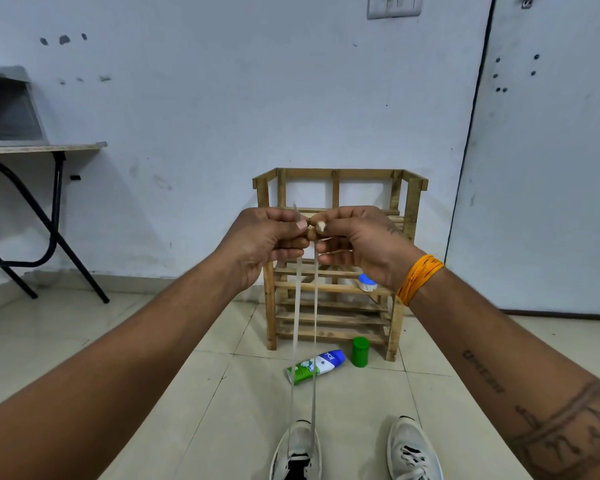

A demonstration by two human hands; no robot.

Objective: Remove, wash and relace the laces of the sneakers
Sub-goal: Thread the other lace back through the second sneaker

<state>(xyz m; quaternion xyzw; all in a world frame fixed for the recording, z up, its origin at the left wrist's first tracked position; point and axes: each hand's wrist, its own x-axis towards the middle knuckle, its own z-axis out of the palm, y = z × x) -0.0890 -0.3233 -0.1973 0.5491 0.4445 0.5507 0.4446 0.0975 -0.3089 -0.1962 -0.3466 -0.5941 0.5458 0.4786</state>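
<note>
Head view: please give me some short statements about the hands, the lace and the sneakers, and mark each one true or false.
1. Both hands, left hand and right hand, pinch the white lace. True.
2. The right sneaker has no lace. False: it is laced; the left sneaker has the open front.
3. The green bottle lies on its side. False: it stands upright.
4. The tube lies on the floor. True.

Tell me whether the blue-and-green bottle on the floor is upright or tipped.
Tipped: the bottle lies on its side on the floor tiles.
</note>
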